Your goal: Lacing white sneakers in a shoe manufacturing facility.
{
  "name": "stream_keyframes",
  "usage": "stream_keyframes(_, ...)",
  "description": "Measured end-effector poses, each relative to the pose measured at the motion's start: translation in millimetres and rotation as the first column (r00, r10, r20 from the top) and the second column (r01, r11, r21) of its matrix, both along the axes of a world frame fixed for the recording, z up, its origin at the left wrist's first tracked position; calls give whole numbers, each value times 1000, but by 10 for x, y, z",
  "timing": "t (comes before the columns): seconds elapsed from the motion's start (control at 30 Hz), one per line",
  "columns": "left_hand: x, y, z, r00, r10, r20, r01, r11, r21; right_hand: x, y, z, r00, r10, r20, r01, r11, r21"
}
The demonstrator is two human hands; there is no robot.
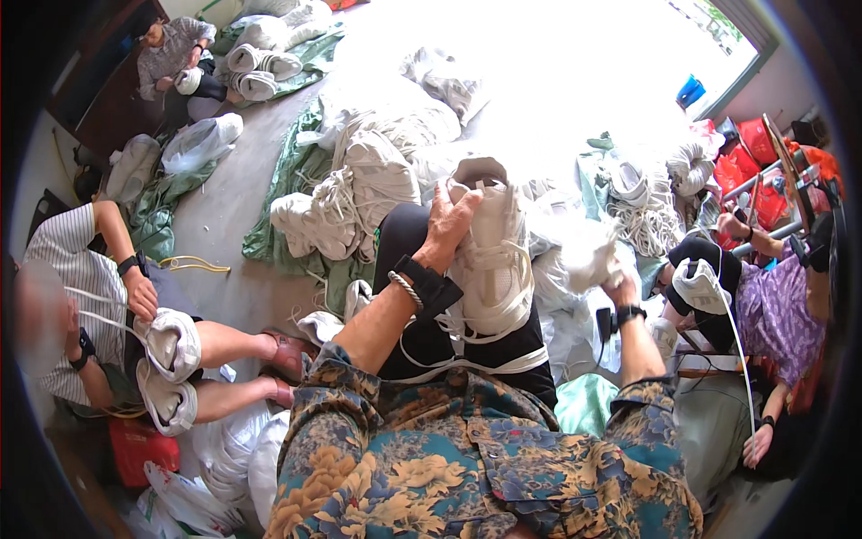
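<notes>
Gripping white shoe [492, 251] near its opening with left hand [447, 223]; cannot tell grip of right hand [621, 287] at blurred white bundle [588, 258]; facing green sack [262, 235] under heaped shoes [382, 166].

Pale floor [215, 220], busy edges

At left, a person in a striped shirt [76, 242] sits near a yellow cord [214, 269], a red bag [139, 452] and white plastic bags [189, 503]; a person in a patterned shirt [169, 58] sits farther back. At right, a person in a purple top [777, 314] is near red sacks [757, 139]; a blue object [690, 92] shows by the bright opening [611, 45].
</notes>
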State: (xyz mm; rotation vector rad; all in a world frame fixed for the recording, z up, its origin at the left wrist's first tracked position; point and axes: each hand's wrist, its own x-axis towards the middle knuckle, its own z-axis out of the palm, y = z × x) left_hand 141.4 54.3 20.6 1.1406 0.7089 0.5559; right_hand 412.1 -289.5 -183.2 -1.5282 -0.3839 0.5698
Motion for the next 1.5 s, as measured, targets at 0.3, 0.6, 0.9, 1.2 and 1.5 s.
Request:
stream_keyframes(0.3,156,64,-469,999,-9,54,4,996,88,-363,480,406,965,179,-193,-220,949,-224)
stream_keyframes(0.6,2,-53,-520,1000,8,-26,-2,975,224,-1325,2733,2088,779,498,381,-423,866,-269)
stream_keyframes(0.9,-663,-458,-233,913,12,-409,210,844,494,-1568,2802,2168,635,576,515,-277,792,-545)
stream_keyframes(1.2,-784,-372,-21,932,-291,-217,337,915,223,-1835,1651,1746,770,405,493,-364,914,-180)
stream_keyframes(1.5,-893,-333,117,917,-354,185,394,881,-263,-1704,1202,1874,753,657,-28,-627,705,-332)
